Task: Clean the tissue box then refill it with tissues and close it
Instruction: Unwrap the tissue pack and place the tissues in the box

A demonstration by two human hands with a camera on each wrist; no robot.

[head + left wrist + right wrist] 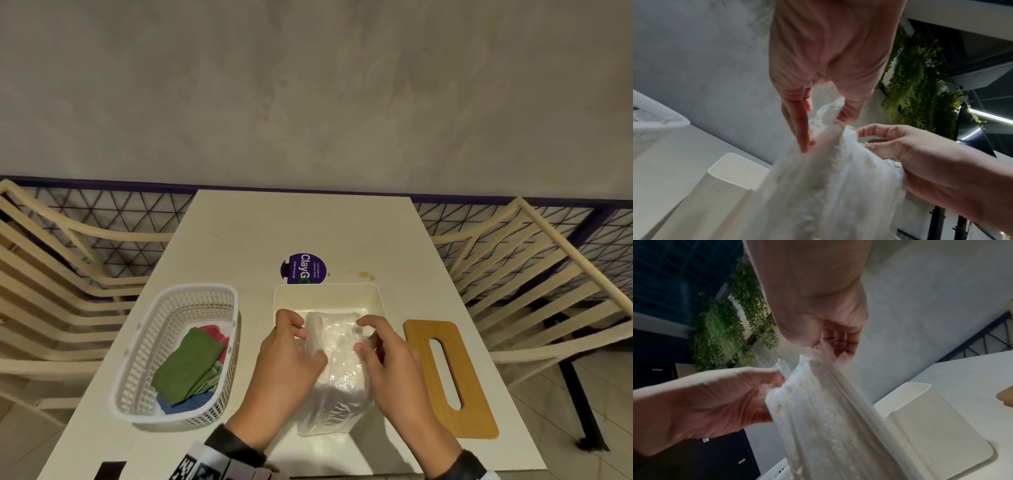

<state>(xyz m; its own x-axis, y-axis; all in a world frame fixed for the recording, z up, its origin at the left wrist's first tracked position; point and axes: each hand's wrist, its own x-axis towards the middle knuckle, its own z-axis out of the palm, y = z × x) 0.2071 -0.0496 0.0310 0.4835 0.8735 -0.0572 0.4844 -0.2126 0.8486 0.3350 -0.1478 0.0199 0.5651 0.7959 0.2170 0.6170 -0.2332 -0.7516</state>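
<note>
While both hands work at its far end, a plastic-wrapped pack of tissues is held above the open white tissue box, which stands at the centre of the pale table; the pack's near end reaches toward six o'clock and its far end lies over the box's interior. At the pack's nine o'clock side, the left hand has its thumb and fingertips curled onto the clear wrapper, pinching a raised fold of film, as the left wrist view confirms. At the three o'clock side, the right hand likewise has bent fingers closed on the wrapper near the same end; the right wrist view shows film gathered between its thumb and fingers. Just beside the box at three o'clock lies the wooden lid, flat on the table, its long slot uncovered. At nine o'clock, apart from the box, stands a white slotted basket containing folded cloths in green, red and blue. Beyond the box at twelve o'clock, a round purple sticker is partly hidden by the box's far rim. Slatted cream chairs flank the table on both sides.
</note>
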